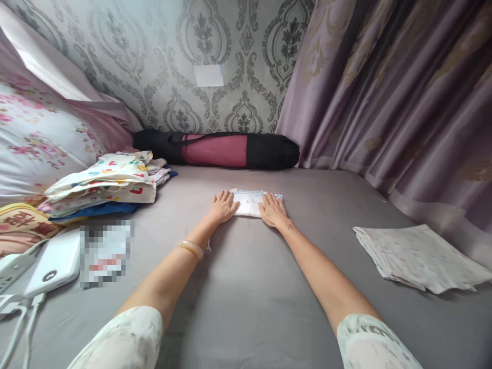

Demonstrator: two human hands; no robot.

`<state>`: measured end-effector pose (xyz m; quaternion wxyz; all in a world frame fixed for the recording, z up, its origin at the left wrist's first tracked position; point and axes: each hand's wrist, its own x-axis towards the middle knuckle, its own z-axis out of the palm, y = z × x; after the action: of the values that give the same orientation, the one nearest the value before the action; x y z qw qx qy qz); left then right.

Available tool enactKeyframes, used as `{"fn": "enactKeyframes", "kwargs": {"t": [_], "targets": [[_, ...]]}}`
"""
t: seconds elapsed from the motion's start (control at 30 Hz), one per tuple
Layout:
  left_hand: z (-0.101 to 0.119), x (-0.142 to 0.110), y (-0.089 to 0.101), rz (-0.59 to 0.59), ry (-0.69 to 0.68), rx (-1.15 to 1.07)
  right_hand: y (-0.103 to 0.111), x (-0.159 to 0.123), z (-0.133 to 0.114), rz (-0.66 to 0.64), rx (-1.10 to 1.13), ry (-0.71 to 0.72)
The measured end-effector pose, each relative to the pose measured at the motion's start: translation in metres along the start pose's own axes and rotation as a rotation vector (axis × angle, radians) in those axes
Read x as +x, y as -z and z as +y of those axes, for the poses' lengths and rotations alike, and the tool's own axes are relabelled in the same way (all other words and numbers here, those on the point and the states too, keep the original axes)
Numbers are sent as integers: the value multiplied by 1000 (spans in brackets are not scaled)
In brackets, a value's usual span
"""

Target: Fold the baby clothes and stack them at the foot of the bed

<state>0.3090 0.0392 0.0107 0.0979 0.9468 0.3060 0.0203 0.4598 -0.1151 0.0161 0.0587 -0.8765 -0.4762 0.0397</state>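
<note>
A small folded white garment point(249, 204) with pale blue edging lies flat on the grey bed sheet point(253, 287). My left hand point(223, 206) rests palm down over its left end, fingers spread. Over the right end lies my right hand point(273, 209), also flat with its fingers apart. Both palms press on the cloth, and neither hand grips it. A thin white string hangs out below my left wrist. The parts of the garment under my hands are hidden.
Folded clothes point(103, 179) are stacked at the left by a floral pillow point(34, 133). A white power bank point(56, 264) with cables and a blurred packet point(105, 253) lie nearer. Folded pale cloth point(423, 259) lies right. A black-and-pink rolled bag point(215, 150) borders the wall.
</note>
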Motion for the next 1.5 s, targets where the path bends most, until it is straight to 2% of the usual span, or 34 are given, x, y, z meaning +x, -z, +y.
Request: {"fn": "enactKeyframes", "kwargs": {"t": [0.17,0.3,0.43,0.57,0.6,0.8,0.93,1.13,1.23,1.33,1.5], "targets": [[-24,-2,-6,23,-47,-29,3,-6,16,15,-27,-14],[-26,-1,-6,8,-60,-26,5,-7,17,12,-20,-15],[-18,-2,6,-22,-39,32,11,-6,14,-30,-30,-20],[-2,-2,15,143,-97,104,17,-4,6,52,-6,29],[2,-1,15,151,-117,106,16,-3,3,61,5,41],[5,2,0,5,-122,66,2,-2,-2,5,29,27],[2,3,-2,-16,-115,59,-1,-2,0,9,20,25],[9,0,10,-21,-125,93,5,1,-1,-36,51,16],[22,-1,15,44,-130,116,11,2,-8,-8,61,22],[36,-1,12,121,-177,99,11,3,-19,66,66,70],[42,0,-5,-10,-132,-3,-1,2,-26,2,88,65]]}}
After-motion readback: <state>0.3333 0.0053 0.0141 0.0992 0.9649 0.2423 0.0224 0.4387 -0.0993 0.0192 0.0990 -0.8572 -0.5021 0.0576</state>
